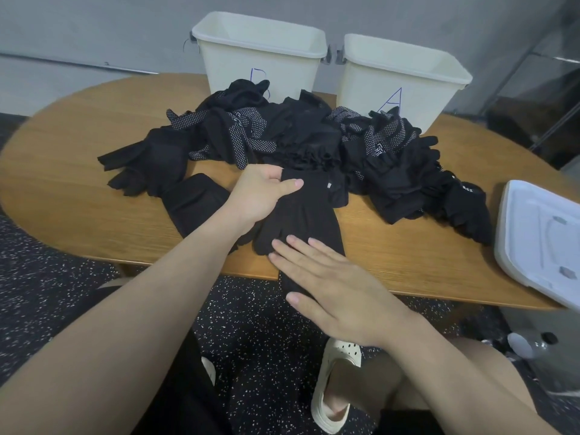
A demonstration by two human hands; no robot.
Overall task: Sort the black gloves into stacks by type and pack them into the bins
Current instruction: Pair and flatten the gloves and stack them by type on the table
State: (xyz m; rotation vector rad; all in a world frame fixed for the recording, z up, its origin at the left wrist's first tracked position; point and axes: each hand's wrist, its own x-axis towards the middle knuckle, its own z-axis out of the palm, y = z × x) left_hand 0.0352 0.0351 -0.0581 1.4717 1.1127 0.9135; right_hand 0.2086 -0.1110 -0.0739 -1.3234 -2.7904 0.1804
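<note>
Right hand (332,290) over glove's (301,215) hidden end

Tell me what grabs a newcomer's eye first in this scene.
A sprawling heap of black gloves covers the middle of the wooden table. Behind it stand two white bins, one marked B, one marked A. At the near edge, the left hand grips a plain glove while the right hand lies flat on it.

The glove pile (282,142) sprawls across the table's (78,196) middle, barring the straight path to the bins at twelve o'clock: bin B (260,58) is half masked by it, bin A (405,80) at one o'clock likewise. Bare wood lies open at nine o'clock and along the near edge at four o'clock. A white lid (539,243) blocks the three o'clock edge.
</note>
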